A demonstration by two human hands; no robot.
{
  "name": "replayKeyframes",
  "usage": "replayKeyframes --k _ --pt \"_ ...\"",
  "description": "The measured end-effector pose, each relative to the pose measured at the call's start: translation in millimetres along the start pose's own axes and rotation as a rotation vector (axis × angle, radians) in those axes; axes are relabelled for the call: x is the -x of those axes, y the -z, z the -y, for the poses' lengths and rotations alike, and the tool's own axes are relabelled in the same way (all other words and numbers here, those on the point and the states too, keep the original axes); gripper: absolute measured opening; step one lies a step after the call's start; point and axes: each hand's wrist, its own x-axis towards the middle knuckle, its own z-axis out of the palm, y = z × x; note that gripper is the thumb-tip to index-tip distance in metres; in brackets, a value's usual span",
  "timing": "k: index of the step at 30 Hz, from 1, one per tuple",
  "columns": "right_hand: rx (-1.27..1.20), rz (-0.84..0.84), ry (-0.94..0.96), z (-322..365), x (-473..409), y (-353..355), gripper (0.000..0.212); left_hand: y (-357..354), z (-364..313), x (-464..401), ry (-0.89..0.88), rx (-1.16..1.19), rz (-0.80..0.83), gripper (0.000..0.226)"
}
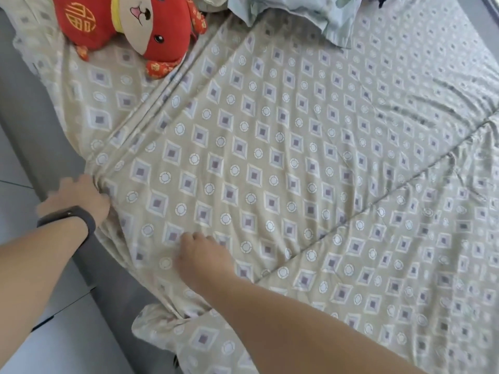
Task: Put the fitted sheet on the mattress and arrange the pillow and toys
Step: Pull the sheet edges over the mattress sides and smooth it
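Beige fitted sheet (270, 157) bunches in the left hand (78, 198) at the mattress edge while the right hand (201, 256), fingers curled, presses it nearby; pulling the ridges taut toward that edge should flatten them.

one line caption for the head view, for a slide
Left hand grips the patterned fitted sheet at the mattress edge; right hand presses it flat.

Across the sheet (270, 163) we see broad flat room mid-bed & toward the right, w/ obstacles only at the far end, i.e. the red plush toy (129, 31) top left & pale blue bundled cloth (305, 14) top centre, plus the grey bed frame (40, 147) edging the left side.
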Motion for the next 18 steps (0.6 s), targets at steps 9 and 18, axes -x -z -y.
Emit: replayKeyframes --k 9,18 --pt "0.319 0.148 0.106 9.7 20.2 -17.9 0.013 -6.6 -59.3 69.2 -0.394 0.066 -0.002 0.033" --pt "0.213 0.209 0.162 22.0 31.3 -27.1 0.026 -3.7 -46.4 49.9 -0.599 -0.137 0.13 0.02"
